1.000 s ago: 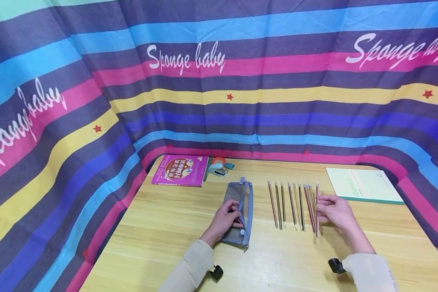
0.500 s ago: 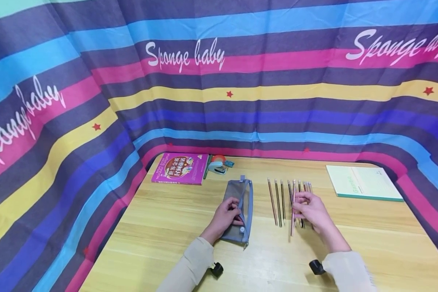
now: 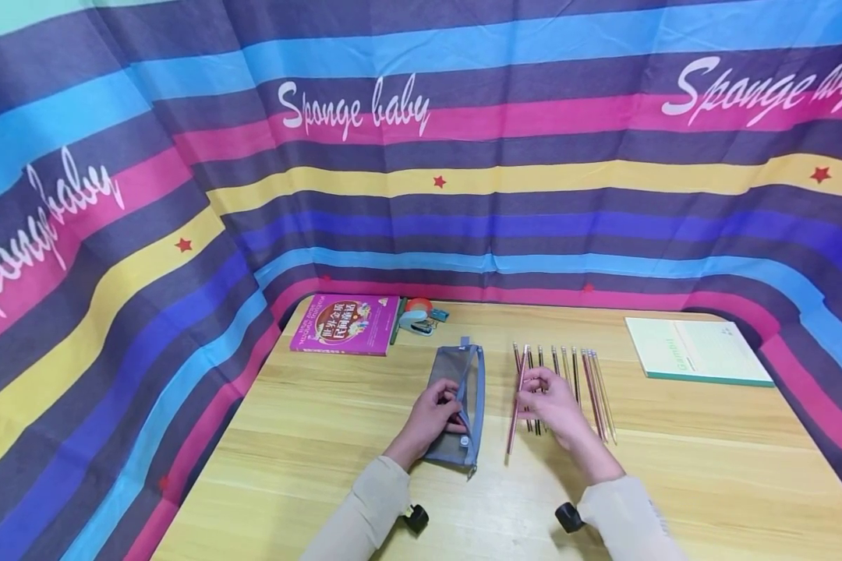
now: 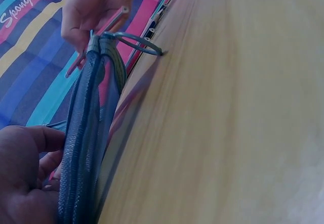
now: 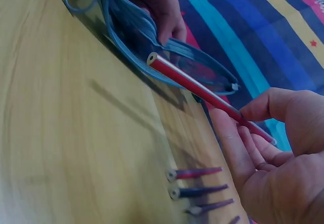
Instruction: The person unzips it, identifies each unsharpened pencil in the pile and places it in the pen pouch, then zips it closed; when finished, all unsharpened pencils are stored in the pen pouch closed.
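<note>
A grey-blue mesh zip pencil case (image 3: 449, 366) lies on the table with its zip side gaping. My left hand (image 3: 428, 417) pinches one edge of that opening, holding it apart. To its right, my right hand (image 3: 554, 401) grips a reddish pencil (image 5: 197, 88) between thumb and fingers, lifted above the table and slightly tilted. In the right wrist view the pencil's unsharpened-looking end overlaps the case opening. Under and beside my right hand runs a row of several pencils (image 3: 592, 397), partly covered by it.
At the back left lies a purple book (image 3: 344, 323), with a pale blue stapler (image 3: 415, 321) and an orange item (image 3: 419, 304) next to it. A pale green notebook (image 3: 702, 351) rests at the back right. Striped cloth (image 3: 421, 234) surrounds the table's far sides.
My right hand has carried the reddish pencil leftward from the right end of the row, over the other pencils, towards the case. The left hand and the case have stayed in place.
</note>
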Demonstrator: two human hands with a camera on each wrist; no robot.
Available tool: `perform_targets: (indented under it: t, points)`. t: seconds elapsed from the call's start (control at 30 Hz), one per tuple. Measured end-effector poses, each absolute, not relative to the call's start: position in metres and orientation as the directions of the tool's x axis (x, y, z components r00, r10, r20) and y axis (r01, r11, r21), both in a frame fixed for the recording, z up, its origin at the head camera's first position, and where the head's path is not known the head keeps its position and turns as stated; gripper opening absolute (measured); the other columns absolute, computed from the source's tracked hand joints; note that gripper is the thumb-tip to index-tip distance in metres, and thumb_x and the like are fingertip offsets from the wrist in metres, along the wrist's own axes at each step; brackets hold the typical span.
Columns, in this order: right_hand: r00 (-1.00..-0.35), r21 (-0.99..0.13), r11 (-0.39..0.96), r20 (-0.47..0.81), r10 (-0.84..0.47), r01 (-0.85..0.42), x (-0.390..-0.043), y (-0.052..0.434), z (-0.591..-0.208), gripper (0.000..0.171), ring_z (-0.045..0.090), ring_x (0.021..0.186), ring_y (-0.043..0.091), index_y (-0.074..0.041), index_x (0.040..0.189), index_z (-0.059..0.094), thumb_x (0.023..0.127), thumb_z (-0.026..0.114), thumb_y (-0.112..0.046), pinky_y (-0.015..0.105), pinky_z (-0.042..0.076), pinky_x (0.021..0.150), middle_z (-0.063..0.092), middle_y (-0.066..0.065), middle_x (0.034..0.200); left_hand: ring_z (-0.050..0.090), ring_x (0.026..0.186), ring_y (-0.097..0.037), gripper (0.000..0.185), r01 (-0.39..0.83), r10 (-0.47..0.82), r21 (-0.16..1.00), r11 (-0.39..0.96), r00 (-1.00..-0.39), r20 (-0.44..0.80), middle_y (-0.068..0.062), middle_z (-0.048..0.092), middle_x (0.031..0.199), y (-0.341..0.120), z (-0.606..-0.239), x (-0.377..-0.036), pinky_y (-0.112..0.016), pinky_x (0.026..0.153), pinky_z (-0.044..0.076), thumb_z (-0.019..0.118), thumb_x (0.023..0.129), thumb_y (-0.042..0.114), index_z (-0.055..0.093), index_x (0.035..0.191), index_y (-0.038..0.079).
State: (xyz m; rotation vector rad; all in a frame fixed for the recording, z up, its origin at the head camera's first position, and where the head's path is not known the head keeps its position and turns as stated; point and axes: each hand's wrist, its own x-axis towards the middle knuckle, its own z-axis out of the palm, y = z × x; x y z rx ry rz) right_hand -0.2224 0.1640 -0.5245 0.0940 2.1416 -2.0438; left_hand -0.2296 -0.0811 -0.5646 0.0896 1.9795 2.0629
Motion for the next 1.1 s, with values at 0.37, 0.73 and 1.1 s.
perform_targets:
  t: [0.37,0.73,1.1]
  points:
    - [-0.990,-0.991,0.012,-0.130,-0.051,0.130,-0.224,0.142,-0.525,0.039,0.066,0.084,0.019,0.010,0.128,0.046,0.092,0.058,0.012,0.042,0.068,0.084,0.053,0.010,0.106,0.067,0.067,-0.015,0.028,-0.153,0.247,0.988,-0.022,-0.959,-0.143,-0.002,0.053,0.093,-0.082,-0.564,-0.230,-0.034,0.067,0.068,0.057,0.095,-0.005,0.057,0.123,-0.003]
    - [-0.989,-0.990,0.003,-0.144,-0.022,0.144,-0.227,0.127,-0.533,0.033,0.066,0.085,0.020,0.006,0.120,0.047,0.090,0.057,0.014,0.039,0.068,0.084,0.052,0.009,0.102,0.066,0.067,-0.016,0.030,-0.155,0.236,0.988,-0.030,-0.961,-0.143,-0.001,0.054,0.093,-0.080,-0.565,-0.230,-0.037,0.068,0.069,0.057,0.095,-0.005,0.057,0.124,-0.004]
    - [-0.988,-0.989,0.039,-0.145,-0.044,0.143,-0.226,0.115,-0.541,0.029,0.068,0.085,0.026,0.006,0.118,0.050,0.091,0.059,0.012,0.037,0.068,0.081,0.058,0.016,0.104,0.066,0.066,-0.014,0.028,-0.147,0.201,0.989,-0.026,-0.970,-0.139,-0.002,0.056,0.090,-0.076,-0.564,-0.229,-0.034,0.065,0.068,0.059,0.093,-0.003,0.058,0.121,-0.003]
